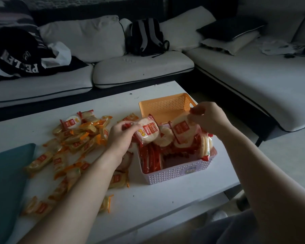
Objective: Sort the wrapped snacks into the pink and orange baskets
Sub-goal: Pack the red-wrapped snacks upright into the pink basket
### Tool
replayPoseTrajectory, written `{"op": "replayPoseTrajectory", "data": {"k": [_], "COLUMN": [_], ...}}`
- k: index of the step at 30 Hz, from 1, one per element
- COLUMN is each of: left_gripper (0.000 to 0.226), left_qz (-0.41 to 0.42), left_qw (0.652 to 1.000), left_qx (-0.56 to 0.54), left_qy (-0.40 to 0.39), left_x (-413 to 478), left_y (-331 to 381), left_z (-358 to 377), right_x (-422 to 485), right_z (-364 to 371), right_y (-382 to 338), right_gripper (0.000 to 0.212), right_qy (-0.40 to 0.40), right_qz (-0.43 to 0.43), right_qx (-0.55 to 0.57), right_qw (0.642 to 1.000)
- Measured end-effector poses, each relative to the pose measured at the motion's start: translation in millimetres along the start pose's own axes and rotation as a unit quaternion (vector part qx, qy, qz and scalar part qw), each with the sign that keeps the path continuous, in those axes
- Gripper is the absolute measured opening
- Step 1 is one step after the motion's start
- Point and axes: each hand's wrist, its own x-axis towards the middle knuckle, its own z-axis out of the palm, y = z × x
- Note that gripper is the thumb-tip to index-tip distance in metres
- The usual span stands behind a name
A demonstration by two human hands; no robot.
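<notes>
I'm looking past the right forearm (271, 182), which is reaching in closest to the lens, with the left forearm (81, 187) stretching out beside it. A pale sofa (139, 71) is wrapping around the far side and the right, and a dark backpack (146, 37) is leaning against its back cushions. The white table (148, 205) is filling the middle of my feed, with a teal pad (5, 182) lying on its left edge.

The pink basket (176, 173) is sitting near the table's right side, with red-wrapped snacks (151, 157) standing on edge inside it. The orange basket (165, 104) is sitting just behind it; I cannot tell whether the two are touching. A loose heap of orange-wrapped snacks (77, 136) is lying spread over the table to the left of the baskets.

The left hand (121, 136) is curling its fingers round the left edge of a round red-labelled packet (148, 132), holding it over the pink basket's far left corner. The right hand (209, 118) is pinching the top edge of a second round packet (181, 129) between thumb and fingertips, holding it tilted above the pink basket's far side.
</notes>
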Motion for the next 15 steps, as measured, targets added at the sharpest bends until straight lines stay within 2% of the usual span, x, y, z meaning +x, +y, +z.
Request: {"op": "replayPoseTrajectory", "data": {"k": [2, 4, 7, 9, 12, 15], "left_gripper": [0.015, 0.015, 0.017, 0.02, 0.02, 0.019], "left_qz": [-0.033, -0.046, -0.048, -0.035, -0.013, 0.015], "left_qw": [0.999, 0.998, 0.996, 0.996, 0.993, 0.989], "left_qx": [-0.029, -0.051, -0.069, -0.07, -0.083, -0.071], "left_qy": [0.006, -0.002, -0.026, -0.053, -0.087, -0.126], "left_x": [1, 1, -4, -6, -13, -21], "left_y": [-3, -3, 3, 7, 15, 22], "left_z": [-2, 0, 10, 17, 27, 31], "right_x": [1, -2, -9, -16, -22, -19], "right_z": [8, 13, 14, 15, 19, 13], "right_y": [5, 2, -21, -37, -48, -47], "right_gripper": [0.042, 0.054, 0.037, 0.027, 0.029, 0.02], "right_qy": [0.017, 0.064, 0.098, 0.038, -0.067, -0.095], "right_qz": [0.032, 0.019, -0.079, -0.109, -0.109, -0.159], "right_qx": [-0.1, -0.164, -0.111, -0.046, -0.008, -0.02], "right_qw": [0.994, 0.984, 0.986, 0.992, 0.992, 0.983]}}
